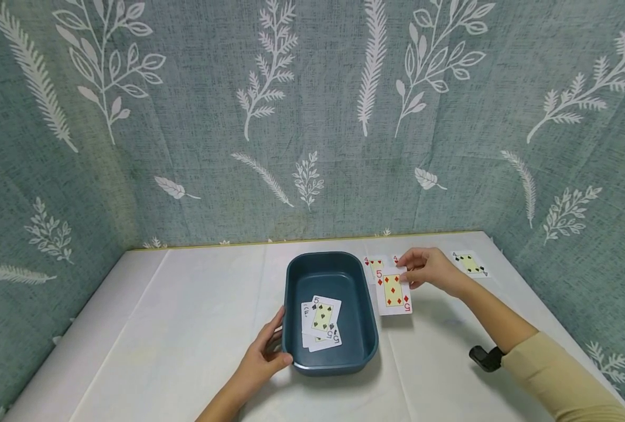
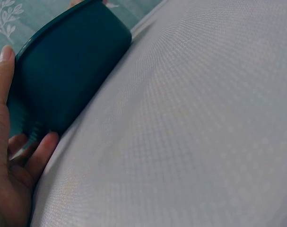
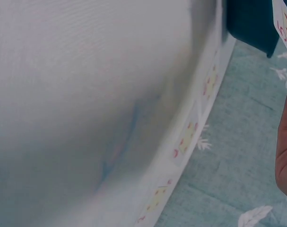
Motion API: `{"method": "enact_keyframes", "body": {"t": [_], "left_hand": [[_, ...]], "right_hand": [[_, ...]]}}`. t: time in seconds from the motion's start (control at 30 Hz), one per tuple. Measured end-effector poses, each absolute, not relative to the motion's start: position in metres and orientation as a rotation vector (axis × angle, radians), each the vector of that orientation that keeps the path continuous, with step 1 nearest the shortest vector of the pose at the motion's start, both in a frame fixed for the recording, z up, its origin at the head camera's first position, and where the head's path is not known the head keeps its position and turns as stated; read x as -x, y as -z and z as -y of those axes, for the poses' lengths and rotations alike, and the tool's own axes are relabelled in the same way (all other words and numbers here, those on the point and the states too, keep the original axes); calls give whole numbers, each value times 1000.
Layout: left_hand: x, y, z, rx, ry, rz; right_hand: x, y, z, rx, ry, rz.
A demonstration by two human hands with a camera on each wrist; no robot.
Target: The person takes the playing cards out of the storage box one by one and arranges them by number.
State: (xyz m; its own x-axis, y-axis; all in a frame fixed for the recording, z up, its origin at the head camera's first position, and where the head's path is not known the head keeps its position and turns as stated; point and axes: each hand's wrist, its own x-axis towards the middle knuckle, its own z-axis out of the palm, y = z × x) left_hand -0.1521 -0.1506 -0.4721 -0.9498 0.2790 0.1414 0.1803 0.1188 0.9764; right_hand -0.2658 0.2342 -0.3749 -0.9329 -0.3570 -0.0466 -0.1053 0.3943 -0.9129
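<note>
A dark teal plastic tub (image 1: 329,370) stands on the white table in the head view. My left hand (image 1: 262,351) grips its near left corner, fingers along the side and thumb at the near end; the left wrist view shows this hand (image 2: 11,156) against the tub's wall (image 2: 67,71). Inside the tub lie overlapping playing cards, a five of spades (image 1: 323,316) on top. To the right of the tub, my right hand (image 1: 429,271) pinches a five of diamonds playing card (image 1: 393,293) by its upper right edge, face up. The held card partly covers a four of hearts (image 1: 372,265).
Another red four (image 1: 396,258) shows partly behind the right hand. A four of spades (image 1: 470,265) lies farther right near the back edge. A black strap device (image 1: 486,357) sits on the right wrist. Patterned green cloth (image 1: 312,117) hangs behind the table.
</note>
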Motion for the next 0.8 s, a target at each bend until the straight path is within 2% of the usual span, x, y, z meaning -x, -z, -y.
{"method": "enact_keyframes", "body": {"t": [0.8], "left_hand": [[150,469,148,-370,-1953,-2313]], "right_hand": [[277,411,-230,381,1412,-2461]]}}
